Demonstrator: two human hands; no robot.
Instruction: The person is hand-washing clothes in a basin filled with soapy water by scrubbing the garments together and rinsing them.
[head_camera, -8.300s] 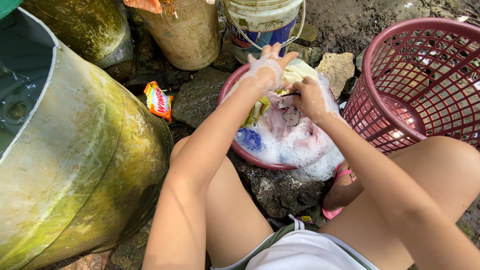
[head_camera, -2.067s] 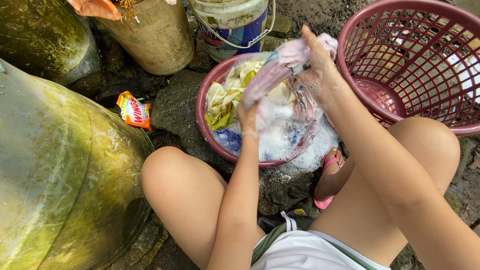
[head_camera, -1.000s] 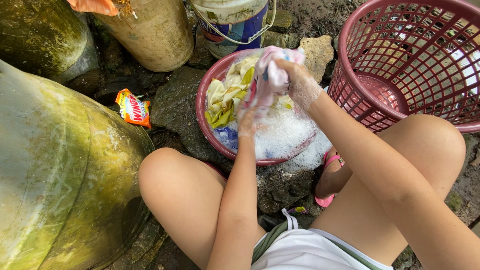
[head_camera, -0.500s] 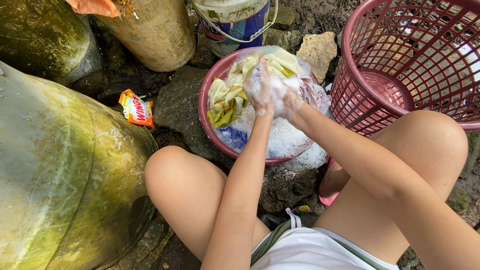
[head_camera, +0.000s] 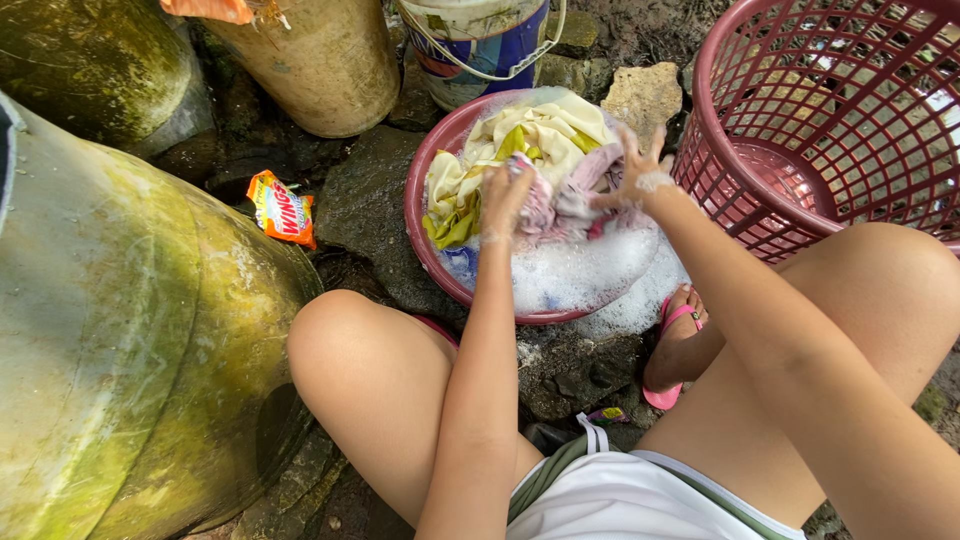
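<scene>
A round red basin (head_camera: 418, 232) sits on dark stones, full of white suds and wet clothes. A yellow and cream cloth (head_camera: 530, 135) is heaped at its far side. My left hand (head_camera: 503, 195) grips a soapy pink garment (head_camera: 560, 200) just above the suds. My right hand (head_camera: 633, 172), covered in foam, pinches the same garment's right end with the other fingers spread.
A big red lattice laundry basket (head_camera: 830, 110) stands right of the basin. A large mossy drum (head_camera: 120, 330) fills the left. Behind are a tan bucket (head_camera: 320, 60) and a blue-and-white pail (head_camera: 480, 40). An orange detergent sachet (head_camera: 282, 207) lies on the stones.
Both hands have come down from a raised rubbing position to the suds. The right hand has slid to the right along the pink garment and its fingers have spread.
</scene>
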